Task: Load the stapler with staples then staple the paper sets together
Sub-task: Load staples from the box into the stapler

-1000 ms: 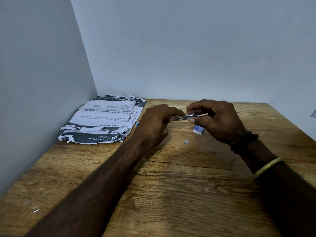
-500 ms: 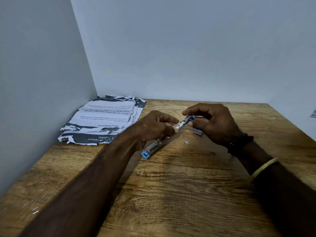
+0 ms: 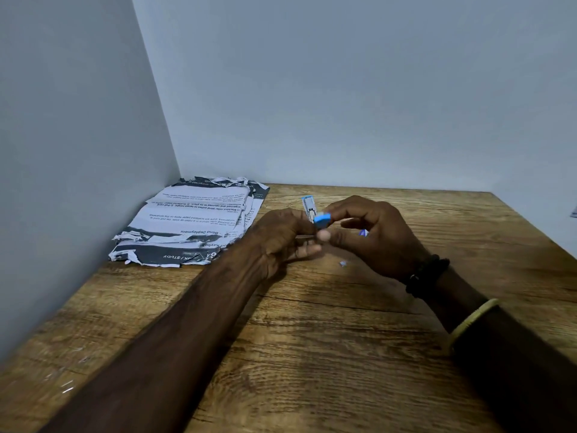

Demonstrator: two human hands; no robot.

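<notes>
Both hands meet above the wooden surface (image 3: 312, 354), near its middle. The stapler (image 3: 313, 212), small, blue and metal, stands roughly upright between them, lifted off the wood, its blue end toward the camera and the metal channel pointing up and away. Left hand (image 3: 281, 235): grip closed around the stapler's lower part, fingers curled under it. Right hand (image 3: 374, 232): thumb and forefinger pinch the blue end from the right; other fingers are loosely curled. A small blue-white item (image 3: 363, 233), maybe the staple box, peeks out behind the right fingers; cannot tell more. A tiny pale scrap (image 3: 343, 263) lies on the wood just in front of the hands. The paper stack (image 3: 190, 223), torn-edged printed sheets, sits in the far-left corner against the wall, apart from the hands. Right wrist carries a black beaded band (image 3: 427, 275) and a yellow bangle (image 3: 473, 318).
</notes>
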